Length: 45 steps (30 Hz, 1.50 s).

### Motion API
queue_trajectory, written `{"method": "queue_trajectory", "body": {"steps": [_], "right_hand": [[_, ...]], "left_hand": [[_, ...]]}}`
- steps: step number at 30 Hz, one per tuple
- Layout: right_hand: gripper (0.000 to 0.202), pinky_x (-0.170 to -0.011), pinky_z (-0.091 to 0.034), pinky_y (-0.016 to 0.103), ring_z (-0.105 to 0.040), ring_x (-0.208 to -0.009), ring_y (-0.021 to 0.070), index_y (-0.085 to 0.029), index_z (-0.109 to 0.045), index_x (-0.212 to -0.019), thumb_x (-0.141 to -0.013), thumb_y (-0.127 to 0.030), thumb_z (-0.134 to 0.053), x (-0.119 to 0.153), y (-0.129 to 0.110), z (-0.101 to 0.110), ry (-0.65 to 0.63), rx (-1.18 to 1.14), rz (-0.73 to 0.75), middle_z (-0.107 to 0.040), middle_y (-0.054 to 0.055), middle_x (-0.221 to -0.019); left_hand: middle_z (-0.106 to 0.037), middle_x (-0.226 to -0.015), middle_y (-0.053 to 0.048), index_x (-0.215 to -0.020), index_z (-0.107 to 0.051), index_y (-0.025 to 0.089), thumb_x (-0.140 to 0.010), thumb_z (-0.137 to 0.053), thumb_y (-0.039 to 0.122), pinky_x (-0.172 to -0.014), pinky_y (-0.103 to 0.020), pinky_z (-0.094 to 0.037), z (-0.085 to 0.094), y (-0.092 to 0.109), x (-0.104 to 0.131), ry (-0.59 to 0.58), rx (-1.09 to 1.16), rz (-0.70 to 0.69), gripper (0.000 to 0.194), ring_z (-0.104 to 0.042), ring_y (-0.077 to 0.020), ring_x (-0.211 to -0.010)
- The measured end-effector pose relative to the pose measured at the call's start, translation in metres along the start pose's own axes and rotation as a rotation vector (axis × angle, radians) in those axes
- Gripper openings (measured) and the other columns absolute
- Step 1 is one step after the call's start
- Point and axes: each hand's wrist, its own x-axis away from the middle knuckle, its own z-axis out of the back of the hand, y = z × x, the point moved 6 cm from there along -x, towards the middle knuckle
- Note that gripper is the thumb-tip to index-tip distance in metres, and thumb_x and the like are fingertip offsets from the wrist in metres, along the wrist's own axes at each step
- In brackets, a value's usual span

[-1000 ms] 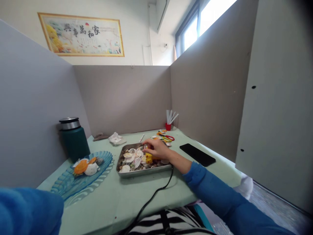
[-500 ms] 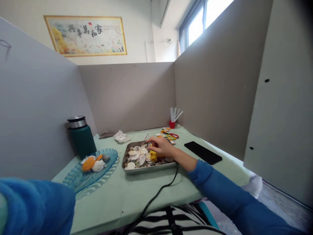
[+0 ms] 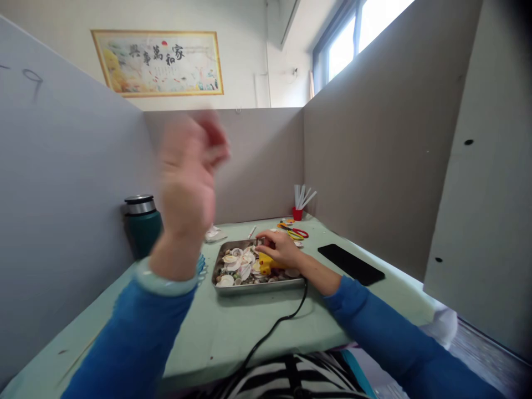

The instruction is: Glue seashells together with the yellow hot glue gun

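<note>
yellow plastic glue gun (image 3: 266, 265) lies among pale seashells in the shallow steel tray (image 3: 257, 285), its black cord trailing toward the body. right hand (image 3: 281, 248) rests curled over it; left hand (image 3: 187, 177) is raised, blurred, grip unreadable, far from it.

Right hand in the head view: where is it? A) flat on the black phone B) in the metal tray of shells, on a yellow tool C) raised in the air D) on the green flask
B: the right hand rests in the metal tray among the shells, over the yellow tool; the phone lies untouched.
</note>
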Motion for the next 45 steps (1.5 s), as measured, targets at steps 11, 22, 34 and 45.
{"method": "queue_trajectory", "body": {"steps": [11,22,34,45], "right_hand": [[0.03,-0.056,-0.034,0.021,-0.046,-0.051,0.0093,-0.017,-0.059,-0.105,-0.083,-0.038,-0.058,-0.001,0.0,0.007,0.085,-0.035,-0.063,-0.053,-0.005,-0.055],[0.029,-0.056,-0.033,0.02,-0.048,-0.053,0.0096,-0.017,-0.06,-0.104,-0.081,-0.035,-0.06,-0.001,0.01,0.0,0.045,0.022,-0.099,-0.056,-0.004,-0.057],[0.025,-0.059,-0.032,0.02,-0.05,-0.058,0.0103,-0.017,-0.062,-0.098,-0.079,-0.034,-0.063,-0.002,0.012,-0.004,-0.017,0.047,-0.056,-0.058,-0.003,-0.061],[0.024,-0.058,-0.032,0.02,-0.05,-0.057,0.0098,-0.018,-0.061,-0.099,-0.08,-0.033,-0.062,-0.001,0.013,-0.007,-0.045,0.042,-0.052,-0.057,-0.004,-0.059]], "left_hand": [[-0.063,-0.068,-0.007,-0.076,-0.063,0.011,-0.077,-0.06,0.032,-0.06,-0.028,-0.049,-0.045,-0.182,0.113,-0.367,0.069,0.975,0.021,-0.059,-0.0146,-0.06],[-0.063,-0.074,-0.005,-0.093,-0.06,0.012,-0.077,-0.063,0.023,-0.059,-0.027,-0.052,-0.044,-0.185,0.135,-0.328,0.45,1.066,0.019,-0.062,-0.0132,-0.06],[-0.061,-0.06,-0.005,-0.081,-0.06,0.009,-0.077,-0.057,0.016,-0.054,-0.025,-0.05,-0.043,-0.183,0.139,-0.341,0.338,1.12,0.009,-0.059,-0.0128,-0.049],[-0.061,-0.059,-0.005,-0.079,-0.059,0.008,-0.072,-0.058,0.017,-0.054,-0.025,-0.05,-0.042,-0.186,0.137,-0.376,0.249,1.061,0.011,-0.06,-0.0131,-0.05]]}}
